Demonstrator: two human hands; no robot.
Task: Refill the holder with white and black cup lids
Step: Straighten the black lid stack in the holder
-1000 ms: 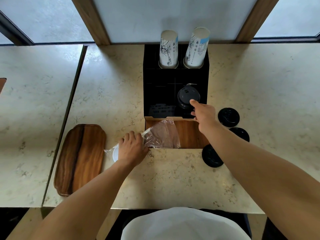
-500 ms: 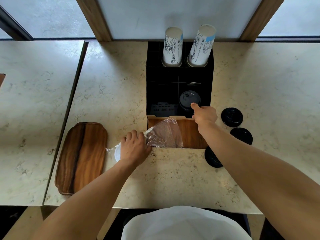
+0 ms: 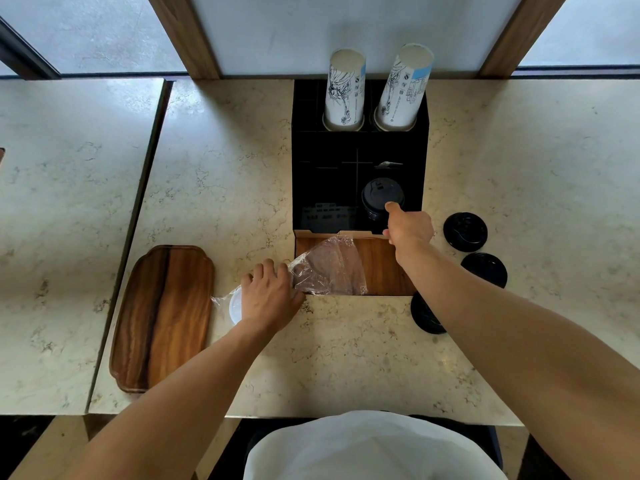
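A black compartment holder (image 3: 325, 188) stands at the back of the counter. In its front right compartment sits a stack of black lids (image 3: 379, 194). My right hand (image 3: 410, 226) pinches the near edge of that stack, thumb on the top lid. Three loose black lids lie to the right: one (image 3: 465, 231), another (image 3: 485, 269), and a third (image 3: 423, 315) partly under my forearm. My left hand (image 3: 268, 295) grips a clear plastic sleeve (image 3: 329, 268) lying on the counter, with a white lid (image 3: 236, 305) showing at its left end.
Two tall stacks of printed paper cups (image 3: 344, 88) (image 3: 403, 88) stand in the holder's back row. A wooden tray (image 3: 379, 268) lies in front of the holder under the sleeve. A second wooden board (image 3: 162, 317) rests at the left near the counter seam.
Almost nothing has moved. My right hand stays at the black lid stack and my left hand stays on the sleeve; only the head view has shifted slightly.
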